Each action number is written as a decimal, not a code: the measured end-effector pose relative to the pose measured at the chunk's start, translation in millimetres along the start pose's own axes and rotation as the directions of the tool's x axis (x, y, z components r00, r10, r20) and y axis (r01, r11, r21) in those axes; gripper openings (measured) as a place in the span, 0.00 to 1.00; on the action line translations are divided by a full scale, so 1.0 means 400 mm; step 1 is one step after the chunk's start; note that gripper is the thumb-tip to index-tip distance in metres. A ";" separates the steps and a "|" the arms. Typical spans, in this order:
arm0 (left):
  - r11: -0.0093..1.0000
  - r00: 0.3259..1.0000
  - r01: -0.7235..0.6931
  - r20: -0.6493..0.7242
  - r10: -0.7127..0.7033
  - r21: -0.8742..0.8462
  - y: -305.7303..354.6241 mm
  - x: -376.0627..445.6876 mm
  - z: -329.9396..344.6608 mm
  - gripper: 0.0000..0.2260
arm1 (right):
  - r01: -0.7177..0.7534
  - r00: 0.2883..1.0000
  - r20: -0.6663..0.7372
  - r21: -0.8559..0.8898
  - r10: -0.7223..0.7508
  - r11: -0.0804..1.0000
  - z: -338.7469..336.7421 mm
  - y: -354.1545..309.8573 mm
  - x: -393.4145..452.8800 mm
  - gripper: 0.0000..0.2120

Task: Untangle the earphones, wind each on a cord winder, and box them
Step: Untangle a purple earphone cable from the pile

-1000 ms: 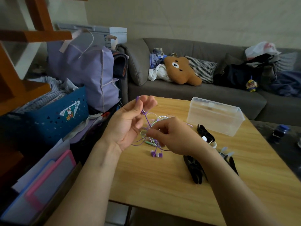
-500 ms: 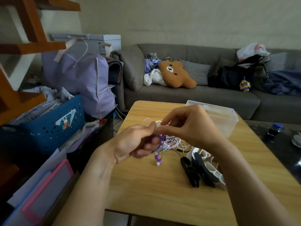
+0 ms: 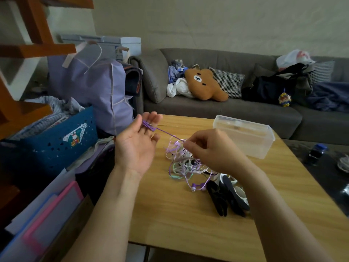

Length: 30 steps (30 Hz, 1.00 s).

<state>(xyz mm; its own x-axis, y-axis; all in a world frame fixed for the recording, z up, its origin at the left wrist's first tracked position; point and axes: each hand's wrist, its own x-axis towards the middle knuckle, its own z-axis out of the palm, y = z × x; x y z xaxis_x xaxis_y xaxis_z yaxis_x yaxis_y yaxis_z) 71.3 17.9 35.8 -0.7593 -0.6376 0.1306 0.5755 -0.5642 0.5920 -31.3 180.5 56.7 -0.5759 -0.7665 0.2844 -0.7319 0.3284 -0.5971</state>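
A tangle of purple, white and green earphone cords (image 3: 181, 164) lies on the wooden table (image 3: 188, 229), with two purple earbuds (image 3: 196, 186) at its near edge. My left hand (image 3: 137, 146) is raised palm up left of the tangle. It holds the plug end of the purple cord (image 3: 149, 126) across its fingers. That cord runs taut to my right hand (image 3: 213, 148), which pinches it just above the tangle. Black and white cord winders (image 3: 226, 197) lie to the right, partly hidden under my right forearm. A clear plastic box (image 3: 245, 138) stands at the table's far right.
A grey sofa (image 3: 226, 112) with a bear cushion and bags runs behind the table. To the left stand a blue basket (image 3: 56, 140), a purple bag (image 3: 94, 87) and coloured folders (image 3: 43, 214). A dark low table (image 3: 321, 167) with small items is at the right.
My hands have drawn apart. The left rose up and left with the plug end, stretching the purple cord taut. The right dropped toward the tangle, which now lies on the table.
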 end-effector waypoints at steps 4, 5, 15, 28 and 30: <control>0.778 0.984 -0.176 0.088 0.154 0.603 -0.026 -0.004 0.018 0.15 | 0.020 0.990 0.138 0.129 -0.038 0.991 0.003 -0.043 -0.014 0.08; 0.663 0.971 -0.239 0.181 0.156 0.710 -0.027 -0.013 0.021 0.12 | 0.035 0.991 0.120 0.217 -0.062 0.976 -0.001 -0.051 -0.016 0.07; 0.737 0.953 0.078 0.167 -0.254 0.672 0.045 -0.047 0.016 0.19 | 0.030 0.999 -0.040 0.421 -0.014 0.907 -0.078 -0.018 -0.023 0.08; 0.988 0.988 0.143 0.047 -0.146 0.064 0.039 -0.026 -0.001 0.17 | -0.161 0.937 0.340 0.224 0.078 0.961 -0.094 -0.008 -0.037 0.12; 0.995 0.996 0.092 0.005 -0.092 -0.030 0.036 -0.022 -0.008 0.16 | -0.169 0.943 0.322 0.242 0.085 0.955 -0.107 -0.005 -0.040 0.12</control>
<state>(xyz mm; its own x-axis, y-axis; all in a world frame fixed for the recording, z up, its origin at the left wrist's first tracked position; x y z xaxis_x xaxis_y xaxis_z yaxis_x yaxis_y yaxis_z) 87.1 13.6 40.5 -0.8107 -0.5801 0.0795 0.5117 -0.6359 0.5777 -36.4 215.6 85.5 -0.4884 -0.8723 -0.0243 -0.5135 0.3098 -0.8002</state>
